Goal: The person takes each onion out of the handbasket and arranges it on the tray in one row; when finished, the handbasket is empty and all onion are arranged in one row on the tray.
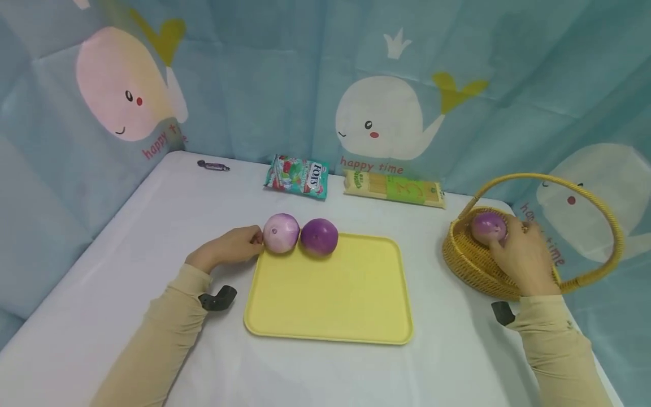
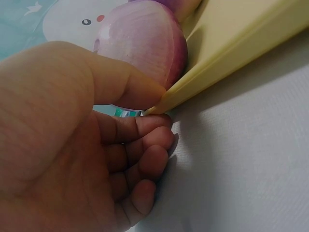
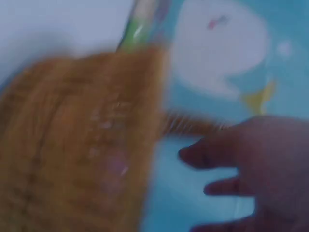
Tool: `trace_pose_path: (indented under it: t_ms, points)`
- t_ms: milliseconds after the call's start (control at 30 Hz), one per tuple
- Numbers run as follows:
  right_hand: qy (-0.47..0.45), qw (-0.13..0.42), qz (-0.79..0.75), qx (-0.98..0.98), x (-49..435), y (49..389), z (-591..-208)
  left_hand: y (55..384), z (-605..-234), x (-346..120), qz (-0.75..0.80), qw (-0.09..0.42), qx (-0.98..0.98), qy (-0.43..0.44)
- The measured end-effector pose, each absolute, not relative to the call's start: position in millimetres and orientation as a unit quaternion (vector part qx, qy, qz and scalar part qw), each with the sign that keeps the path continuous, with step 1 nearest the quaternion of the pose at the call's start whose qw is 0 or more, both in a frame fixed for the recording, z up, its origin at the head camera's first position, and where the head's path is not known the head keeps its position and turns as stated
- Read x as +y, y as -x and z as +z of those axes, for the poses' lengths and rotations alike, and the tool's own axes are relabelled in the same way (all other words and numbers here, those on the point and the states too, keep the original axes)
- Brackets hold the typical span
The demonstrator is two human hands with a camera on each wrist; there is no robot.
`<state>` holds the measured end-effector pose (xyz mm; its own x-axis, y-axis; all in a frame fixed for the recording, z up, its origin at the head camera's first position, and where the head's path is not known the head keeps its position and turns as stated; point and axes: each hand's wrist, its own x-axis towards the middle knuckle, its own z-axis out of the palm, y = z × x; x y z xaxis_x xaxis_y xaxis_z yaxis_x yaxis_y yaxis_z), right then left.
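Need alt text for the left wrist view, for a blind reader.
A left hand pinches the rim of a yellow tray between thumb and forefinger. Beyond the thumb sits a pale purple onion, another partly visible at the top edge.

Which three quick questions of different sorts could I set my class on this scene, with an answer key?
1. How many onions show in the head view?
2. True or false: in the head view, the teal bag lies left of the long packet.
3. What does the left grip pinch? A the teal bag; B the edge of the yellow tray; C the long packet.

Key: 1 three, one of them in the wicker basket; 2 true; 3 B.
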<state>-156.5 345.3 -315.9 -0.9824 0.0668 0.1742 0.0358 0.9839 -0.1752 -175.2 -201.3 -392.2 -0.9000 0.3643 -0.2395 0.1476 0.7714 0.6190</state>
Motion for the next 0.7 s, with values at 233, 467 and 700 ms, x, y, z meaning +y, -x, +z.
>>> trace_pose_path:
  t_ms: [233,467,700]
  points:
    - [0.130,-0.063,0.037,-0.989,383.7,151.0,-323.9,178.7,-393.1,-200.4,0.311,0.186,0.922,-0.134]
    - [0.116,-0.048,0.025,-0.992,388.3,159.2,-328.5,177.1,-393.4,-200.1,0.317,0.187,0.921,-0.128]
    - [0.084,0.033,0.034,-0.995,385.3,161.7,-341.1,175.8,-390.6,-198.2,0.311,0.184,0.924,-0.129]
